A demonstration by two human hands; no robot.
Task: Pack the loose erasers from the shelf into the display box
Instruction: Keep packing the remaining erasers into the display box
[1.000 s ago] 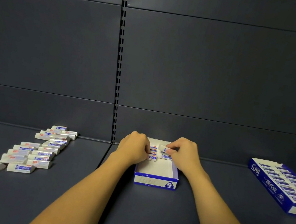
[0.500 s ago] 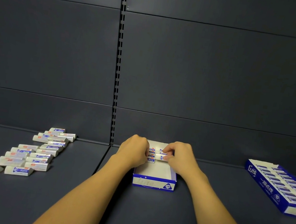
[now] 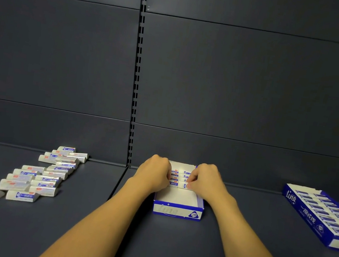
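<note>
Display box: a blue and white open carton [image 3: 177, 212] stands on the shelf at the centre, its near wall printed "Line" in pale script and "2B" inside a rounded triangle at the right corner.
Packed erasers: a few rows of packed erasers [image 3: 176, 177] lie across the far half of the box; the near half shows bare white floor. Their sleeves are white with blue and small red patches; the print is too small to read.
Left hand: the left hand [image 3: 155, 175] rests at the box's left wall, fingers curled onto the left ends of the rows; whether it grips one, I cannot tell.
Right hand: the right hand [image 3: 205, 181] pinches the nearest eraser [image 3: 184, 185] of the right column at its right end.
Loose erasers: loose erasers [image 3: 39, 173] lie in rough rows on the shelf well left of the box, a few more at the left edge.
Second box: a filled box [image 3: 323, 215], marked "Line" with Chinese characters on its side, sits far right.
Surface: a dark grey shelf [image 3: 149, 244].
Room: a dark panelled back wall [image 3: 245, 84] with a slotted upright [image 3: 135, 80].
</note>
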